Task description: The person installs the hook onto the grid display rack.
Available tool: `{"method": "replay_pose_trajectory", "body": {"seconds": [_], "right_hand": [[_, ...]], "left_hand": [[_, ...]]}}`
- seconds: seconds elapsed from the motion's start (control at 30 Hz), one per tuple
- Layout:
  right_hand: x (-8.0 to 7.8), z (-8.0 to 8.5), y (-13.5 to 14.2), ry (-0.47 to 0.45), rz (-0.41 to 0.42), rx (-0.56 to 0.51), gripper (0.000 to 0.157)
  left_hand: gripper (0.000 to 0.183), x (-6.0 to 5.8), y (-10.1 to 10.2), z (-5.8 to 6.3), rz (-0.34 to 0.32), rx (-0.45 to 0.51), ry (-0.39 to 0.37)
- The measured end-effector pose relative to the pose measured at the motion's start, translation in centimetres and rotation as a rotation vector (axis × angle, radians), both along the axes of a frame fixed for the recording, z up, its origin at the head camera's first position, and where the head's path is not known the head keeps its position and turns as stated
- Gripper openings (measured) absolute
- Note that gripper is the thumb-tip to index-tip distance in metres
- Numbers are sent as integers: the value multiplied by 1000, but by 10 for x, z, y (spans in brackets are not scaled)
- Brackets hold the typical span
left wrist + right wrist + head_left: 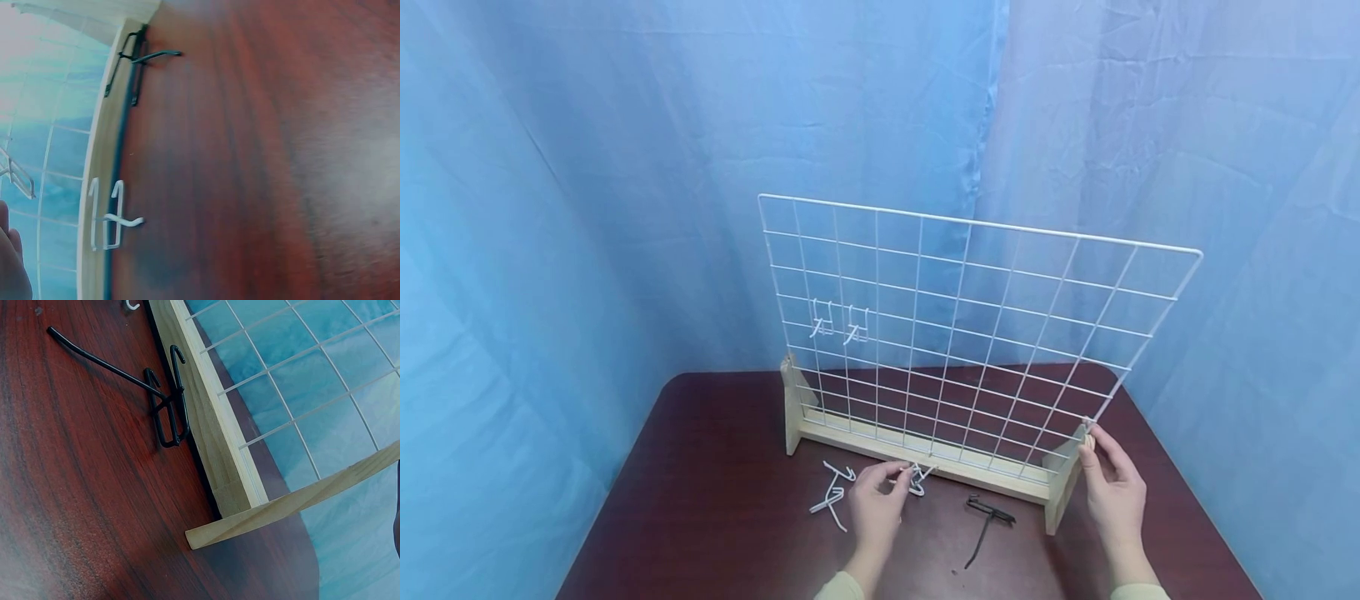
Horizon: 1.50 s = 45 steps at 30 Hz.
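My left hand [878,504] pinches a white wire hook [19,177] in front of the stand's long rail. Just beyond its fingertips, another white hook [111,217] lies beside that rail. My right hand [1116,487] grips the top of the right wooden upright [1063,483], thumb in front and fingers behind, where the grid's edge meets it. The white wire grid [955,329] stands tilted in the wooden stand [850,433]. Two white hooks [822,321] hang side by side on its left part.
Left of my left hand, white hooks [830,500] lie on the dark red table [715,483]. A black hook [987,521] sits on the table before the stand's right half. Blue curtains [700,167] hang behind and at both sides.
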State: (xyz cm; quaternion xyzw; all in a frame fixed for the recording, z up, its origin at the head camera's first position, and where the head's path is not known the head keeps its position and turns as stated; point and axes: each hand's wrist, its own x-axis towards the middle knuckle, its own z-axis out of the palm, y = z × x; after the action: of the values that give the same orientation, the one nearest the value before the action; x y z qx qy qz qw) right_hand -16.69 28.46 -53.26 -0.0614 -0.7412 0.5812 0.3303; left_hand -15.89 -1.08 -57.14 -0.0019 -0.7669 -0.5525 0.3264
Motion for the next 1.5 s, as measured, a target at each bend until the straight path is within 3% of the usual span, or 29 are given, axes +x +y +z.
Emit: {"method": "replay_pose_trajectory", "body": {"seconds": [0.23, 0.5, 0.9, 1.5], "right_hand": [[1, 2, -1, 7, 0, -5, 39], [0, 1, 0, -2, -5, 2, 38], [0, 2, 0, -8, -8, 5, 38], [0, 0, -1, -5, -5, 15, 39]], "left_hand": [[11, -4, -5, 16, 48, 41, 21], [8, -13, -10, 37, 44, 107, 61], [11, -29, -18, 63, 114, 58, 247], [10, -39, -23, 105, 144, 65, 345]]}}
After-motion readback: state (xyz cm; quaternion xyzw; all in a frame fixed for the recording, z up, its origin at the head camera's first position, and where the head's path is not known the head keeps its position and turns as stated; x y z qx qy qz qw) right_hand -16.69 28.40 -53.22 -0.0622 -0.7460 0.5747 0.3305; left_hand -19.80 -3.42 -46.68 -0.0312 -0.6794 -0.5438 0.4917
